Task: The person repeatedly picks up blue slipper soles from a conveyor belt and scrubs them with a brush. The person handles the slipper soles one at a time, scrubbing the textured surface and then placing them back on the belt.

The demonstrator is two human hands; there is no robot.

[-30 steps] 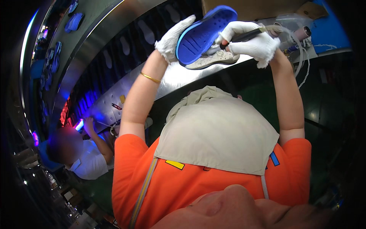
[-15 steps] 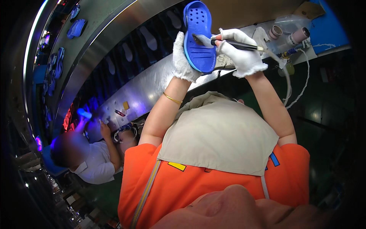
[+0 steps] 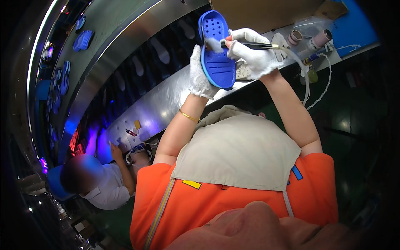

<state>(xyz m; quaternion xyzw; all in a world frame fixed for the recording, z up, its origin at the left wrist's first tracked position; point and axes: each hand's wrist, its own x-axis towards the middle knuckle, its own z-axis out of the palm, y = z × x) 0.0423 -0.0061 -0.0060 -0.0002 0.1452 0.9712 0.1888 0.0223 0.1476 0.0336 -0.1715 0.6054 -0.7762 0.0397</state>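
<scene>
A blue shoe sole [image 3: 218, 68] with round holes at its far end and grooves toward its near end is held up by my left hand [image 3: 201, 77], gloved in white, along its left edge. My right hand [image 3: 255, 58], in a white glove with bare fingertips, is closed round the black handle of a brush [image 3: 252, 45]. A pale tube trails from the handle's back end. The brush's pale tip is at the sole's middle, just below the holes, blurred by motion. Partly hidden behind my right hand is a whitish shoe piece [image 3: 242, 71] on the bench.
A metal bench [image 3: 166, 98] runs beside a curved conveyor carrying grey soles [image 3: 160, 50]. Blue shoes [image 3: 83, 41] stand on an outer belt. At right are two spools [image 3: 320, 40], [image 3: 295, 37] and a cord. A co-worker [image 3: 110, 183] sits at left.
The brush has moved up and left across the sole, from its middle to just below the holes. The sole has shifted slightly down and tilted. The co-worker's blue-lit item is no longer visible.
</scene>
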